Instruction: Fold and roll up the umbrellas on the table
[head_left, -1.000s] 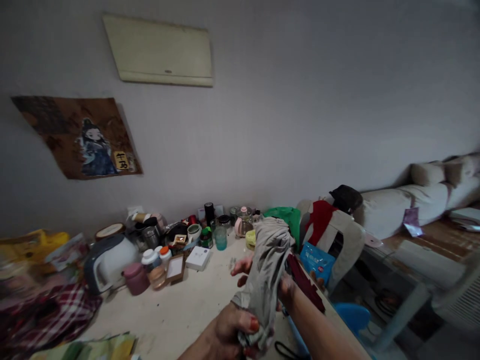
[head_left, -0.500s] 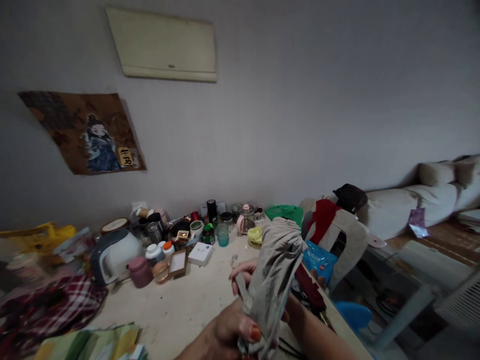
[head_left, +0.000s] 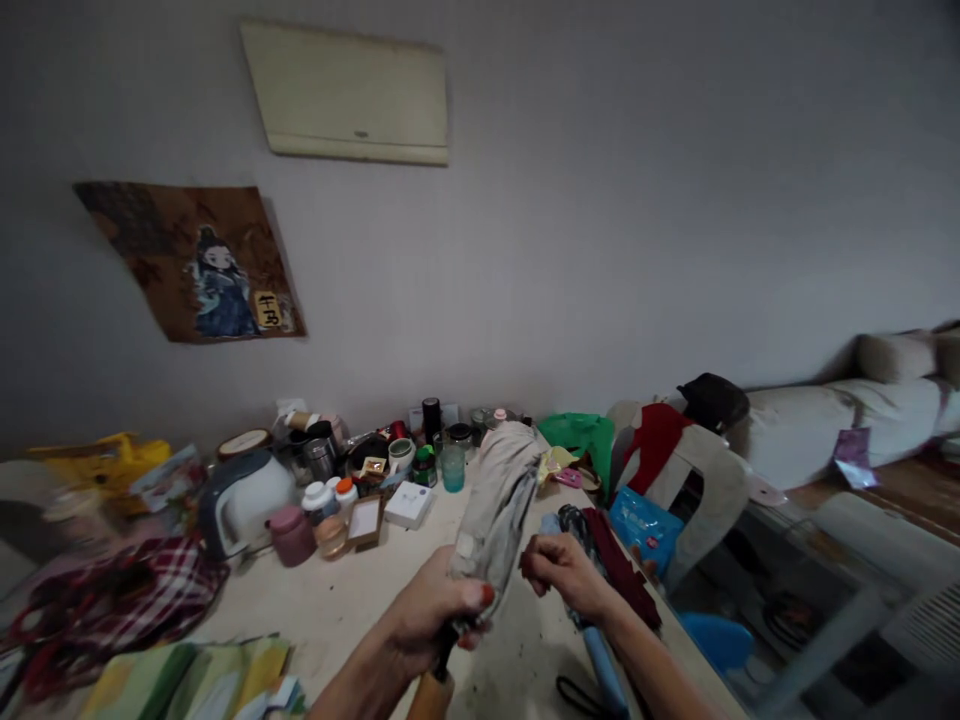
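A furled grey umbrella (head_left: 497, 490) points up and away over the table, its fabric loosely bunched. My left hand (head_left: 435, 605) is closed around its lower end, thumb across the cloth. Below that fist a wooden handle (head_left: 433, 695) shows on a dark shaft. My right hand (head_left: 562, 572) is just right of the umbrella with its fingers curled in. The fingertips come close to the fabric's edge; what is between them, if anything, is hidden. Under and beside my right forearm lie a dark red folded umbrella (head_left: 626, 570) and a light blue handle (head_left: 602, 665).
Along the wall stand a kettle (head_left: 251, 500), a pink jar (head_left: 290, 535), several bottles, a white box (head_left: 409, 505) and a teal glass (head_left: 452, 468). Checked cloth (head_left: 169, 590) lies at left. A chair (head_left: 709, 500) with a blue packet (head_left: 645, 527) is against the table's right side.
The umbrella has swung left and turned, and its wooden handle now shows. My right hand has come from behind the fabric to its right side. The view has shifted slightly.
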